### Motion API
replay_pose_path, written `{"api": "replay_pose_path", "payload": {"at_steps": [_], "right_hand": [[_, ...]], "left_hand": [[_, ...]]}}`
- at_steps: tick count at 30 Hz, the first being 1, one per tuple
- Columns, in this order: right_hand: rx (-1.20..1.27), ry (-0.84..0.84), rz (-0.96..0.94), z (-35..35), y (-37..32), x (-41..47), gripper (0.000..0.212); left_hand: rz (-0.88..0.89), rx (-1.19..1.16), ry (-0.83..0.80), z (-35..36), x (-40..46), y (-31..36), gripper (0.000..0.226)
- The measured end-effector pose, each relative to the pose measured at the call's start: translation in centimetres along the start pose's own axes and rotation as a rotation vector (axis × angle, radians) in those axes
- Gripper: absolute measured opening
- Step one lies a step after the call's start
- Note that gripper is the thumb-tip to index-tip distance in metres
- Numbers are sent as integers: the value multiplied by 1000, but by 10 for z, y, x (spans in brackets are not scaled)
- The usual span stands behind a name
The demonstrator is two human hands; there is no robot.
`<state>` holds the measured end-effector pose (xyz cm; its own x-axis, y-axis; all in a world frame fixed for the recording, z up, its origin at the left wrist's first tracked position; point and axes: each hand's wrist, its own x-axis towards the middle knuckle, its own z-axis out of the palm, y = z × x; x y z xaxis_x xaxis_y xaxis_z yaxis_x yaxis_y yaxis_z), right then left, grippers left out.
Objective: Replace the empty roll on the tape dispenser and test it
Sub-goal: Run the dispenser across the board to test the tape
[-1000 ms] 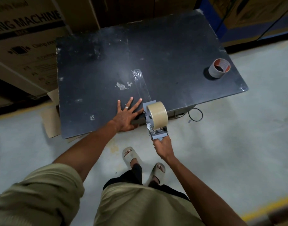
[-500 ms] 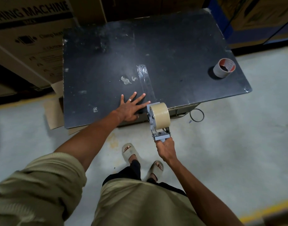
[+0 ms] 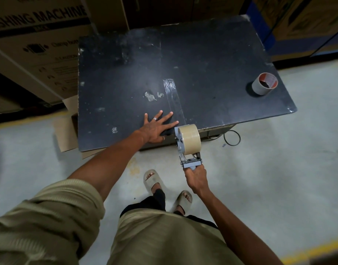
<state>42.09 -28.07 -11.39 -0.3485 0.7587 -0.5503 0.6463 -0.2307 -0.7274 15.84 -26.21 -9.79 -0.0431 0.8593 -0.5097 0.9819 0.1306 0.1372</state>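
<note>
Right hand pulled the tape dispenser back off the near edge of the table; earlier its head sat on the tabletop, then it hung past the edge. Clear tape strip on the table got longer. Left hand slid slightly toward the edge.

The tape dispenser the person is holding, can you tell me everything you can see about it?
The tape dispenser has a grey metal-looking frame with a full roll of tan tape on it. The right hand grips its handle from below. It sits at the near edge of the black table, front end towards the table. A clear strip of tape runs from it across the tabletop.
</note>
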Motion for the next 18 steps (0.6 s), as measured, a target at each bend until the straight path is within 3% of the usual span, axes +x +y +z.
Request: {"api": "replay_pose_path", "payload": {"at_steps": [1,7,10,15,18], "right_hand": [[-8,3,2,1,0,0,4],[-81,-4,40,7,10,15,43],[-80,7,150,6,25,9,40],[3,203,326,-19,64,5,26],[52,184,357,-19,90,24,28]], "left_hand": [[-2,0,0,0,0,0,90],[-3,-8,-4,0,0,1,91],[-1,1,-3,0,1,1,93],[-7,-19,6,5,5,-1,95],[2,-53,30,11,3,-1,97]]}}
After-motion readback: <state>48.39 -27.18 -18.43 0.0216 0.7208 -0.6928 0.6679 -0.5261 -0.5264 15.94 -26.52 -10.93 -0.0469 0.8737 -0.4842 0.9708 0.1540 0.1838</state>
